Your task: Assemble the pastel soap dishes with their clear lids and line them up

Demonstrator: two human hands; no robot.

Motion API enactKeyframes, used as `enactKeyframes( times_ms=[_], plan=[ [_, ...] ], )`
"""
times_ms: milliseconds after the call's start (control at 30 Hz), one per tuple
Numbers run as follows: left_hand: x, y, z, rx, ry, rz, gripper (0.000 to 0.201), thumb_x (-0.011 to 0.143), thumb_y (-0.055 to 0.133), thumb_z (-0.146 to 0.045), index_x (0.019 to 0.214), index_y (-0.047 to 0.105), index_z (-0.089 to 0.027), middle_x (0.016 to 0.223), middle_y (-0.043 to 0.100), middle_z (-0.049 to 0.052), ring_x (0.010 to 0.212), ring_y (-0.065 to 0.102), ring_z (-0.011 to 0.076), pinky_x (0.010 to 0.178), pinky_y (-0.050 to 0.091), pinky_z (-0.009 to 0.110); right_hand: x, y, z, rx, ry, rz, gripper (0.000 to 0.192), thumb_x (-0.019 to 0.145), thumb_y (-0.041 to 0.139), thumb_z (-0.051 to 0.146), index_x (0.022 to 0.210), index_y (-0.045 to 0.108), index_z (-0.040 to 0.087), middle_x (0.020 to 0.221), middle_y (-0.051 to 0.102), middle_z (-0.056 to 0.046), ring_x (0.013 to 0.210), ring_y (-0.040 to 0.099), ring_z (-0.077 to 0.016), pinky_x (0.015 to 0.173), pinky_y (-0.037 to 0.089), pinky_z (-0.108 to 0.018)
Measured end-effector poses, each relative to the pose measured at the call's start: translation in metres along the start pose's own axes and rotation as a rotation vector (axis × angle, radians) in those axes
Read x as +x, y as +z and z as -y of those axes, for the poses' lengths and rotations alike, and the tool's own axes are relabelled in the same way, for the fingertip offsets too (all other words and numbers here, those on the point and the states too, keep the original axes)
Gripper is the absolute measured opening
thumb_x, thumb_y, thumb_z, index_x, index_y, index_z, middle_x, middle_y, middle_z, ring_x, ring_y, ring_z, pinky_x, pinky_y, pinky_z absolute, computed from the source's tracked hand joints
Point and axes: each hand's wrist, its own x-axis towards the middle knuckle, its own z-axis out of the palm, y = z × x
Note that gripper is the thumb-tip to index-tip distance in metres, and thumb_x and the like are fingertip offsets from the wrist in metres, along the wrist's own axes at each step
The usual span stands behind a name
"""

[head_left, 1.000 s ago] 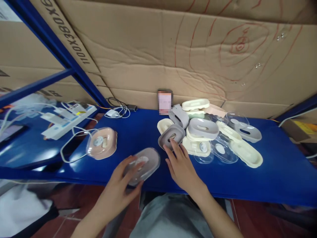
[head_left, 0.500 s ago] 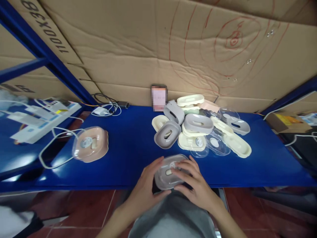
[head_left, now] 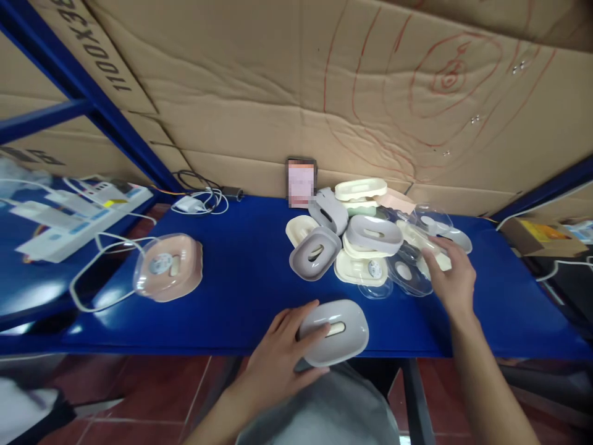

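While half a second ago both hands cupped it, the grey oval plastic dish (head_left: pixel 334 331) at the blue shelf's (head_left: pixel 241 272) near edge is now gripped by the left hand (head_left: pixel 280 358) alone. Open-fingered, the right hand (head_left: pixel 451 278) has reached onto the pile of cream, grey and clear oval dishes (head_left: pixel 370 247) beyond.

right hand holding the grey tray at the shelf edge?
No. The left hand grips the grey tray at the front edge of the blue shelf, while the right hand reaches into the pile of trays.

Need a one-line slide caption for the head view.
Left hand holds a grey tray; right hand reaches into the pile.
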Motion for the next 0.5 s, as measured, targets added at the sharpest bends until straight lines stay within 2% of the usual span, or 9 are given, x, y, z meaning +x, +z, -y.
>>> enactKeyframes(
  times_ms=[67, 167, 200, 267, 333, 400, 467, 500],
  plan=[
    [-0.001, -0.002, 0.000, -0.008, 0.006, -0.003, 0.067, 0.095, 0.081, -0.044, 0.156, 0.053, -0.039, 0.171, 0.040, 0.011, 0.142, 0.055, 0.0393, 0.112, 0.054, 0.065, 0.006, 0.003, -0.011, -0.023, 0.048, 0.056, 0.049, 0.102, 0.060, 0.060, 0.135, 0.072, 0.025, 0.144, 0.071, -0.013, 0.140, 0.062, -0.0370, 0.120, 0.042, -0.066],
    [0.000, -0.005, 0.000, -0.029, -0.016, 0.005, 0.062, 0.096, 0.078, -0.045, 0.154, 0.055, -0.040, 0.173, 0.038, 0.010, 0.140, 0.056, 0.0397, 0.110, 0.056, 0.066, -0.011, -0.003, -0.009, -0.096, 0.074, 0.115, 0.059, 0.105, 0.054, 0.061, 0.154, 0.057, 0.028, 0.168, 0.049, -0.014, 0.158, 0.041, -0.0405, 0.126, 0.023, -0.077],
    [0.002, -0.006, 0.000, -0.042, -0.029, 0.005, 0.061, 0.096, 0.078, -0.044, 0.153, 0.057, -0.041, 0.173, 0.038, 0.009, 0.140, 0.056, 0.0396, 0.110, 0.056, 0.065, -0.022, -0.006, -0.003, -0.098, 0.050, 0.119, 0.061, 0.106, 0.054, 0.058, 0.158, 0.052, 0.028, 0.173, 0.042, -0.014, 0.161, 0.035, -0.0405, 0.126, 0.023, -0.076],
    [0.007, -0.006, -0.002, -0.069, -0.061, -0.009, 0.057, 0.097, 0.077, -0.042, 0.151, 0.059, -0.041, 0.172, 0.038, 0.008, 0.140, 0.055, 0.0392, 0.109, 0.057, 0.063, -0.050, -0.013, 0.014, -0.060, -0.067, 0.114, 0.059, 0.108, 0.056, 0.049, 0.162, 0.048, 0.028, 0.175, 0.037, -0.014, 0.163, 0.033, -0.0383, 0.127, 0.029, -0.069],
    [0.013, -0.005, -0.004, -0.078, -0.088, -0.016, 0.055, 0.098, 0.076, -0.040, 0.150, 0.059, -0.040, 0.173, 0.038, 0.008, 0.143, 0.054, 0.0390, 0.110, 0.057, 0.062, -0.080, -0.016, 0.038, -0.013, -0.251, 0.135, 0.055, 0.107, 0.060, 0.038, 0.161, 0.050, 0.031, 0.171, 0.046, -0.010, 0.160, 0.039, -0.0343, 0.128, 0.034, -0.061],
    [0.018, -0.002, -0.006, -0.063, -0.092, -0.008, 0.058, 0.100, 0.074, -0.039, 0.154, 0.055, -0.038, 0.175, 0.033, 0.009, 0.146, 0.053, 0.0390, 0.112, 0.057, 0.061, -0.106, -0.014, 0.062, 0.049, -0.538, 0.304, 0.056, 0.103, 0.068, 0.039, 0.157, 0.055, 0.030, 0.163, 0.057, -0.009, 0.154, 0.048, -0.0325, 0.129, 0.034, -0.057],
    [0.020, 0.001, -0.007, -0.038, -0.080, -0.015, 0.066, 0.102, 0.072, -0.042, 0.162, 0.046, -0.035, 0.179, 0.025, 0.012, 0.151, 0.049, 0.0401, 0.113, 0.056, 0.060, -0.122, -0.008, 0.083, 0.085, -0.643, 0.478, 0.050, 0.102, 0.071, 0.032, 0.152, 0.061, 0.027, 0.154, 0.065, -0.008, 0.148, 0.056, -0.0295, 0.128, 0.037, -0.054],
    [0.019, 0.003, -0.007, -0.022, -0.078, -0.030, 0.071, 0.102, 0.071, -0.043, 0.165, 0.040, -0.034, 0.180, 0.021, 0.014, 0.154, 0.046, 0.0407, 0.113, 0.056, 0.059, -0.126, -0.005, 0.089, 0.116, -0.643, 0.532, 0.047, 0.102, 0.071, 0.027, 0.149, 0.063, 0.025, 0.149, 0.069, -0.008, 0.144, 0.059, -0.0278, 0.126, 0.040, -0.052]
  ],
)
